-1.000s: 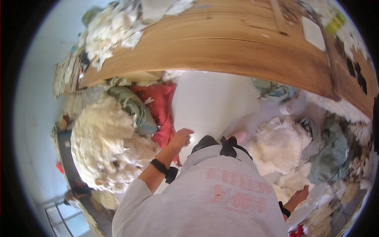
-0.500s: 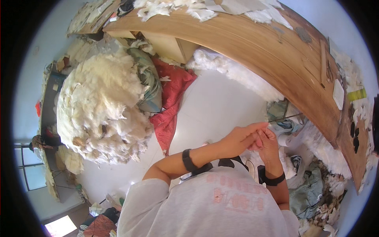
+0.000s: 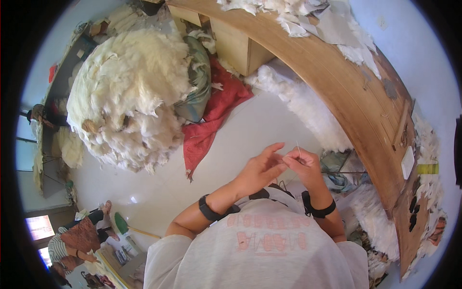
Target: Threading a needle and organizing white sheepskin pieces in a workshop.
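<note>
In front of my chest, both hands are raised close together. My right hand [image 3: 303, 164] is closed in a pinch, and a thin pale strand [image 3: 299, 148] sticks up from its fingers; whether it is a thread or a needle I cannot tell. My left hand [image 3: 261, 169] is just beside it, with index finger and thumb spread apart and its fingertips near or touching the right ones. I see nothing clearly held in the left hand. Both wrists wear a black band.
A big heap of white fur [image 3: 127, 91] stands on the floor at left, by a green sack [image 3: 195, 91] and red cloth [image 3: 204, 135]. A long wooden table [image 3: 332, 72] curves along the right, with white fur pieces on it. Another person [image 3: 79, 236] is at lower left.
My hands have drawn slightly apart, the left fingers have spread, and the strand now stands up from the right fingers. The view has turned, bringing the other person further into sight.
</note>
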A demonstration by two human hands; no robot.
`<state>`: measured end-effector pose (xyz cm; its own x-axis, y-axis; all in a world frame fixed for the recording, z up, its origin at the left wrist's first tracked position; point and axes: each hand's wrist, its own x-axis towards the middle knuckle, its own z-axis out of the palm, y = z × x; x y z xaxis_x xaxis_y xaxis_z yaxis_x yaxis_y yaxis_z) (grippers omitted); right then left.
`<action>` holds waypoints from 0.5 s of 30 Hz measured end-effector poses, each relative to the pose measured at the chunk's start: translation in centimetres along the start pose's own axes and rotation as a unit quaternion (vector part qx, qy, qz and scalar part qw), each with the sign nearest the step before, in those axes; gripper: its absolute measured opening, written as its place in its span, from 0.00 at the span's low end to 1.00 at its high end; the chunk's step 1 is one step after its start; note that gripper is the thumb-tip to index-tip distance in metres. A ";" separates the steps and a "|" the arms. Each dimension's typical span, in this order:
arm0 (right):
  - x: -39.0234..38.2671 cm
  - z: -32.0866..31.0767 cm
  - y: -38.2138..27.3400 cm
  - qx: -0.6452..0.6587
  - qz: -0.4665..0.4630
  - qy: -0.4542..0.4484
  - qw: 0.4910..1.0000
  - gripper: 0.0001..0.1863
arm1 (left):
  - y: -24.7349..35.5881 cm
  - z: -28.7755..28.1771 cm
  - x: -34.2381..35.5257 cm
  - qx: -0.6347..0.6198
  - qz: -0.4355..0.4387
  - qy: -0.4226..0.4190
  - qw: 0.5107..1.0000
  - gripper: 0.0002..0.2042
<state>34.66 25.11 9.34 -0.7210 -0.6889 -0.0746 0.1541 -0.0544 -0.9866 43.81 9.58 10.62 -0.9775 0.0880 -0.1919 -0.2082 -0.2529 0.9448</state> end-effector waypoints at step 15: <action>-0.4 0.1 0.2 -0.111 0.024 -0.044 0.993 0.05 | -0.7 1.4 -1.3 0.113 -0.075 0.189 0.973 0.07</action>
<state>35.05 25.28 9.14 -0.6536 -0.7474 -0.1197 0.0276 0.1345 -0.9905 45.30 11.03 10.64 -0.8884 -0.2639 -0.3755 -0.3780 -0.0434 0.9248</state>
